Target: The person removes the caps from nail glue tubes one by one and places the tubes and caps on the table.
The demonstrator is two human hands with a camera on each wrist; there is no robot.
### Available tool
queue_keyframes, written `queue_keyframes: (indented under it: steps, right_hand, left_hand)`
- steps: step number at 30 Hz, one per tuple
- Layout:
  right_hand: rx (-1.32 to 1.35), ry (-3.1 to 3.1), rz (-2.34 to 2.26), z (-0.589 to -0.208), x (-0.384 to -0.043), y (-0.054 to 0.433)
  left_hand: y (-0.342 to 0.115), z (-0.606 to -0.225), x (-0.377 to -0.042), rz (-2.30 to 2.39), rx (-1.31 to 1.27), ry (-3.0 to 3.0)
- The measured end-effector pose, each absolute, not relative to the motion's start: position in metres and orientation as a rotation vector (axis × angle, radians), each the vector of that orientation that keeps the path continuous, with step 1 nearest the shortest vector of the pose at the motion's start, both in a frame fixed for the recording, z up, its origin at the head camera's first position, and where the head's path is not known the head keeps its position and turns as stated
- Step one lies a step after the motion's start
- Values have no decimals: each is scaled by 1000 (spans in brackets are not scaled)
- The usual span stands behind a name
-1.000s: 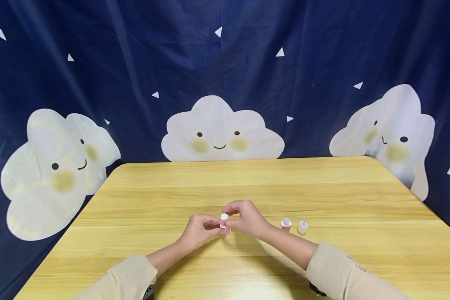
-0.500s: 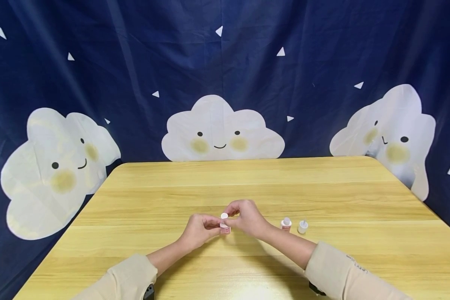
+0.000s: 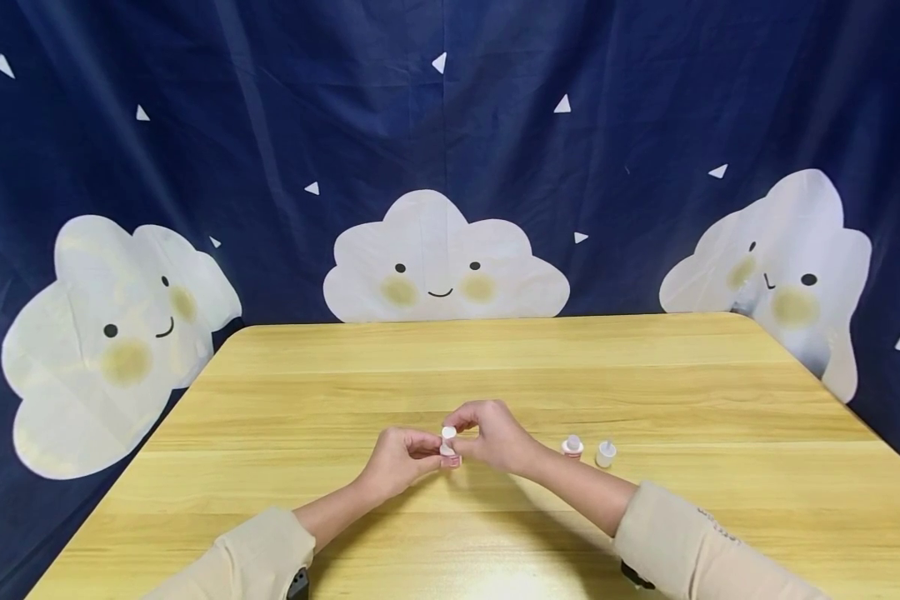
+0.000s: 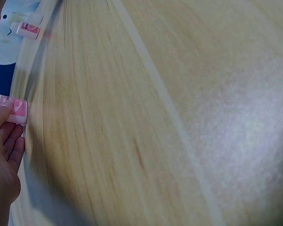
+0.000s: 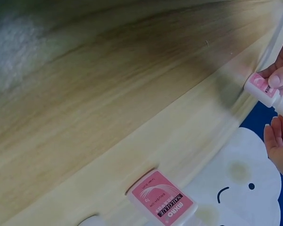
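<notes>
A small white nail glue bottle (image 3: 451, 461) with a pink label stands upright near the table's middle. My left hand (image 3: 396, 463) grips its body between thumb and fingers, as the left wrist view also shows. On top sits a white cap (image 3: 448, 432), which my right hand (image 3: 498, 438) pinches between thumb and fingers. Whether the cap is fully seated cannot be made out. Right of my right hand, a second nail glue bottle (image 5: 162, 200) stands on the table without its cap, partly behind the right forearm in the head view.
Beside the second bottle lies a loose white cap (image 3: 606, 454), its brush end pointing up. The wooden table (image 3: 307, 387) reaches back to a dark blue curtain (image 3: 270, 100) with white clouds.
My right thumb and fingers have shifted slightly round the cap. The left hand, both bottles and the loose cap stay where they were.
</notes>
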State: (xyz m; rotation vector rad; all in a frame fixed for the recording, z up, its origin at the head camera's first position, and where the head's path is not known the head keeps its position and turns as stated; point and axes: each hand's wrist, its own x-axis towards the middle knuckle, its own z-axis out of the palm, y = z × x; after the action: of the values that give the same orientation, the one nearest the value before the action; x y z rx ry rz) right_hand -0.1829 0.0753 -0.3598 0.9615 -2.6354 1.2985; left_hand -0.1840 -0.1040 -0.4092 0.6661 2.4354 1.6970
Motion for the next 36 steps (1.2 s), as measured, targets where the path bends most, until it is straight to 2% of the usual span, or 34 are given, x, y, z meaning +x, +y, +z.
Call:
queue_keyframes:
  steps: [8, 18, 36]
  right_hand:
    - [973, -2636, 1279, -360, -183, 76]
    - [842, -2602, 1320, -363, -183, 72]
    - [878, -2613, 1274, -361, -183, 72]
  left_hand:
    - [-104, -410, -184, 1687, 661, 2453]
    - [-105, -411, -184, 1672, 668, 2456]
    - [-104, -410, -184, 1685, 643, 2448]
